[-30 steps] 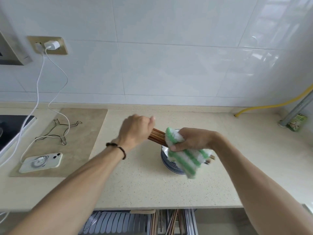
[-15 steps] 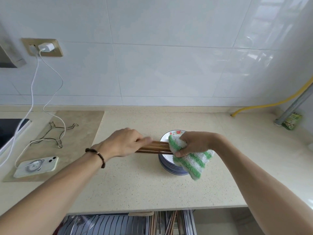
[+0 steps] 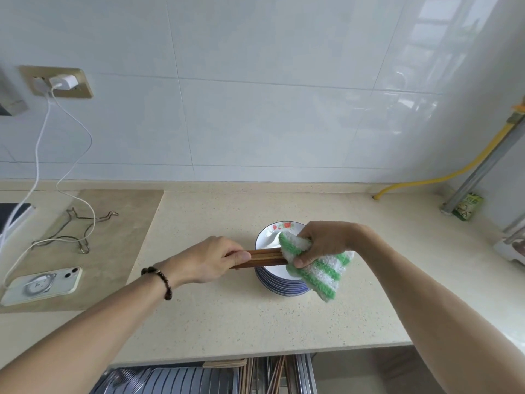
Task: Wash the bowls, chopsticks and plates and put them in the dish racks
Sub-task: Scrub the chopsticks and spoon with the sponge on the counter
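1. Left hand (image 3: 207, 261): fingers curled in a closed grip around one end of a bundle of brown chopsticks (image 3: 262, 257), beaded bracelet (image 3: 160, 281) at the wrist.
2. Chopsticks: held roughly level, running left to right above the left edge of the stacked plates (image 3: 279, 282); far ends hidden inside the cloth.
3. Right hand (image 3: 324, 241): grip closed on a green-and-white striped cloth (image 3: 318, 268), pinched around the chopsticks, thumb pressed on the cloth's underside, loose corner hanging over the stack's right rim.
4. Stacked plates: blue-rimmed, white inside, red flower print on the top rim, sitting on the speckled beige table (image 3: 227, 322) near its middle, directly beneath both hands.
5. Below the table's front edge: open dish rack (image 3: 170, 382) with grey slats, more chopsticks standing in a compartment (image 3: 272, 376) just to its right.
6. Far left on a tan mat (image 3: 122, 223): white phone (image 3: 42, 285) lying flat, cable (image 3: 39, 155) running up to a charger (image 3: 62, 82) in the wall socket, bent wire stand (image 3: 79, 231) beside it.
7. Right rear: yellow hose (image 3: 443, 177) along the tiled wall, small green packet (image 3: 467, 206) at the foot of a metal pipe (image 3: 483, 169).
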`<act>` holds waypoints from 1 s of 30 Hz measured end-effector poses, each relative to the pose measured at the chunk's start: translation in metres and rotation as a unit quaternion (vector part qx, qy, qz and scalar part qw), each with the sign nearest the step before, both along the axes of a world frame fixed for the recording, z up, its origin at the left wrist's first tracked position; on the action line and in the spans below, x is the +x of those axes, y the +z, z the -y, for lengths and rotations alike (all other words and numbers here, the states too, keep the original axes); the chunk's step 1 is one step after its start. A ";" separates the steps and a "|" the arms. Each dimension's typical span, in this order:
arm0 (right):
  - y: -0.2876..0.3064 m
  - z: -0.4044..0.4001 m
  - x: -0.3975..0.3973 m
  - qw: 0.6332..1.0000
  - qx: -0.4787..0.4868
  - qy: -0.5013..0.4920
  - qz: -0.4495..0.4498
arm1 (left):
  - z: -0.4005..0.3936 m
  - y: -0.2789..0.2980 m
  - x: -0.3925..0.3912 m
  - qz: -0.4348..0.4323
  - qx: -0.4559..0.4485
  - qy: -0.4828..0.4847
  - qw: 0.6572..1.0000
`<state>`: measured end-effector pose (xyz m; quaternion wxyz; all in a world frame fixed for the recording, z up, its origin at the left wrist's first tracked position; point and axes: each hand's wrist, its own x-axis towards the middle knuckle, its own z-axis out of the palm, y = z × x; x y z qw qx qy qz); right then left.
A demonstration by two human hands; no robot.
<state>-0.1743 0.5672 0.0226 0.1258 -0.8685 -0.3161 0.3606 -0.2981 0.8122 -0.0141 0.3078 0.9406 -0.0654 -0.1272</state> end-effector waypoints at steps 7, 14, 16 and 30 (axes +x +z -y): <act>-0.019 0.035 0.013 0.957 0.167 -0.235 -0.026 | -0.027 -0.018 -0.002 0.023 -0.025 0.134 0.990; -0.058 -0.008 -0.045 0.691 0.481 -0.365 -0.396 | 0.009 -0.022 -0.002 0.064 -0.105 0.232 0.965; -0.058 -0.030 -0.059 0.653 0.525 -0.376 -0.397 | 0.022 -0.022 -0.003 0.045 -0.126 0.199 0.971; -0.032 -0.077 -0.057 0.574 0.599 -0.502 -0.246 | 0.049 -0.003 -0.004 0.048 -0.110 0.214 0.969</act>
